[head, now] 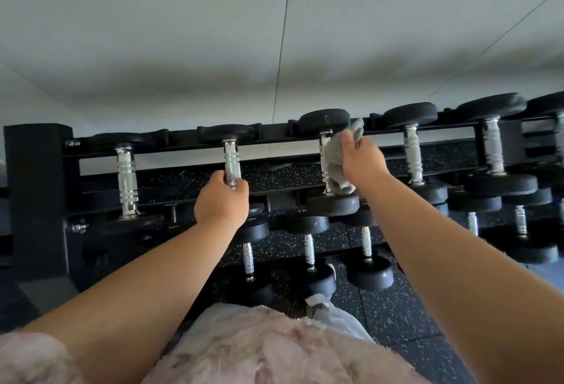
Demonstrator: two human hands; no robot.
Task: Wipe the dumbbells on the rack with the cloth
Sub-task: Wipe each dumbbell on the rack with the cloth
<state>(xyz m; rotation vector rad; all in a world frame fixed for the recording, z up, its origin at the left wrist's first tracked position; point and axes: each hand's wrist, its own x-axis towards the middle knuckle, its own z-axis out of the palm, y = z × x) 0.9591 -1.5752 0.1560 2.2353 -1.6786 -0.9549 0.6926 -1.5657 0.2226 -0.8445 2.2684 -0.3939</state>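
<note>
Black round-headed dumbbells with ribbed chrome handles [412,154] sit side by side on the top tier of the black metal rack [36,188], more on the tier below. Right hand [363,160] holds the crumpled grey cloth [335,154], grip closed around it, pressing it against the handle of the third dumbbell from the left [328,121]. Left hand [221,200] has its grip curled round the near end of the second dumbbell's handle [232,160]. Speckled black rubber floor [396,307] beneath.

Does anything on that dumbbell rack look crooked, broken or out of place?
Nothing stands out. The dumbbells sit in even rows on the rack. The right hand holds the grey cloth against one chrome handle; the left hand grips the neighbouring handle.
</note>
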